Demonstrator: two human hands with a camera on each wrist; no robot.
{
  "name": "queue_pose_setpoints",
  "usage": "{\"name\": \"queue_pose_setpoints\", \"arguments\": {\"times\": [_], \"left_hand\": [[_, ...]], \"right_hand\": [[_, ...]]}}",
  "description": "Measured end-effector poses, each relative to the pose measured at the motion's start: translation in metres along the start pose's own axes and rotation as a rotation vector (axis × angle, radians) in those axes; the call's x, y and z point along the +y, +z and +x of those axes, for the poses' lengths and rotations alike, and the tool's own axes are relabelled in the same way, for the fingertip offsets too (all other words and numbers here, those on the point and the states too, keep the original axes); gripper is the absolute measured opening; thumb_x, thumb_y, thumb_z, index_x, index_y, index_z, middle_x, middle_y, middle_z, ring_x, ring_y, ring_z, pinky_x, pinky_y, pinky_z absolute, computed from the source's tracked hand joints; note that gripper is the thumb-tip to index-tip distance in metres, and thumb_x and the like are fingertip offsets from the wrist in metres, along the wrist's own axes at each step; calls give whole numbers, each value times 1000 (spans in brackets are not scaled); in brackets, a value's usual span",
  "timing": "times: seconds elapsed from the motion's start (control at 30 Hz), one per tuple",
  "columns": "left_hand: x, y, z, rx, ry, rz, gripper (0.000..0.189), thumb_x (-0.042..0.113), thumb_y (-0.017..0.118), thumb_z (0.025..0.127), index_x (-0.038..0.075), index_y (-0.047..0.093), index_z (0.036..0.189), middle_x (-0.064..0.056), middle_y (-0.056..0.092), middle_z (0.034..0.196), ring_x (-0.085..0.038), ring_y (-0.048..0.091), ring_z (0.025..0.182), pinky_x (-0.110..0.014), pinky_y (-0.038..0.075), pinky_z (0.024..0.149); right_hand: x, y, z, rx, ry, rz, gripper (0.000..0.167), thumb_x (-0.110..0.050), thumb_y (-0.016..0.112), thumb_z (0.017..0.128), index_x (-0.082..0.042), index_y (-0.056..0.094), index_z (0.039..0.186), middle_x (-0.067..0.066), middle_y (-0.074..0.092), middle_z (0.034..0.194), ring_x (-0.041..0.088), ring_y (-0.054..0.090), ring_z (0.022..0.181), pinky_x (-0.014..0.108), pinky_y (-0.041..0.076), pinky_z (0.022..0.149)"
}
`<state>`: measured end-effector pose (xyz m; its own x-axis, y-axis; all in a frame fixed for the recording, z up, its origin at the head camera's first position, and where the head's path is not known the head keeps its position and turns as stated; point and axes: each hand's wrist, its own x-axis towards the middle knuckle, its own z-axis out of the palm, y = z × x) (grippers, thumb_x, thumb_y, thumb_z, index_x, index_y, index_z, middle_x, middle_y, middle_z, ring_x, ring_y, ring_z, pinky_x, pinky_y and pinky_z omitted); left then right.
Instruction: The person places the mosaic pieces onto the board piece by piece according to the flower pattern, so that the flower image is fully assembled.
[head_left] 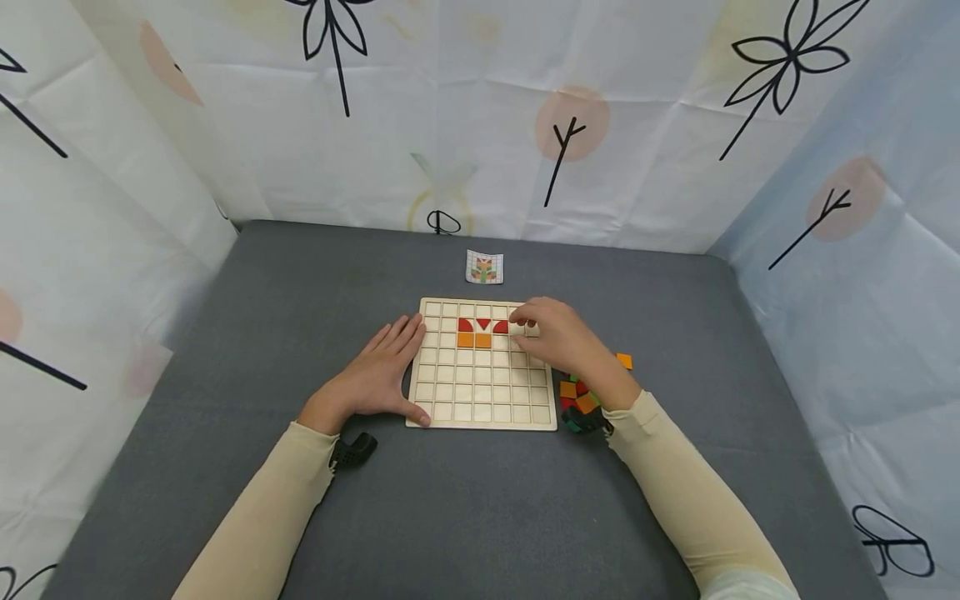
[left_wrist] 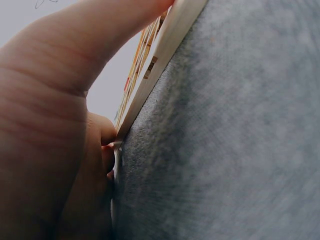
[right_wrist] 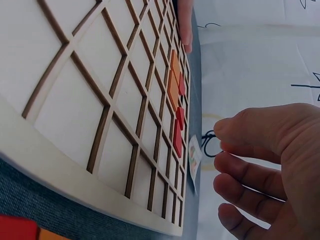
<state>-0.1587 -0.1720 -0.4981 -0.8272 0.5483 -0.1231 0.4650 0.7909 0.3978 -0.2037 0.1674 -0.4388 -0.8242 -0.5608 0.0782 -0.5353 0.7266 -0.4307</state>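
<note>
A light wooden grid board [head_left: 465,392] lies on the grey table. Its upper rows hold two red curved-edge pieces [head_left: 500,327], a red triangle [head_left: 483,323] between them, and two orange squares [head_left: 483,341] below. Spread along the board's left edge, my left hand [head_left: 378,375] touches it, the thumb at the near left corner. Over the board's upper right part hovers my right hand [head_left: 558,333]. In the right wrist view, that hand's loosely bent fingers [right_wrist: 250,175] have nothing visible between them. The left wrist view shows the board's side edge [left_wrist: 150,75] by the left thumb.
A small pattern card [head_left: 484,267] lies beyond the board. Loose orange, red and green pieces [head_left: 568,389] are heaped right of the board, partly hidden under my right wrist. One orange square [head_left: 624,361] lies apart. Printed white cloth [head_left: 480,150] hangs behind the table.
</note>
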Motion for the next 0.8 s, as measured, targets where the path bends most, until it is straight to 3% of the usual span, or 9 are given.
{"name": "queue_pose_setpoints", "arguments": {"times": [0.17, 0.47, 0.8], "left_hand": [[0, 0, 0, 0, 2, 7, 159, 85, 86, 66, 0, 5, 173, -15, -2, 181, -35, -4, 166, -52, 0, 133], [-1, -1, -1, 1, 10, 1, 158, 82, 87, 67, 0, 5, 173, -16, -3, 181, -35, -4, 166, -52, -1, 133], [0, 0, 0, 5, 8, 2, 158, 85, 86, 66, 0, 5, 173, -16, -3, 181, -35, -4, 166, -53, 0, 133]], "right_hand": [[5, -4, -1, 12, -12, 1, 24, -11, 80, 99, -3, 79, 122, 11, 74, 117, 28, 66, 101, 45, 58, 88], [11, -15, -8, 24, 48, 4, 28, -14, 79, 101, -3, 77, 127, 11, 73, 124, 33, 66, 105, 48, 57, 88], [20, -25, -17, 40, 74, -8, 28, -12, 79, 101, 0, 77, 127, 14, 73, 121, 33, 64, 105, 49, 55, 90]]}}
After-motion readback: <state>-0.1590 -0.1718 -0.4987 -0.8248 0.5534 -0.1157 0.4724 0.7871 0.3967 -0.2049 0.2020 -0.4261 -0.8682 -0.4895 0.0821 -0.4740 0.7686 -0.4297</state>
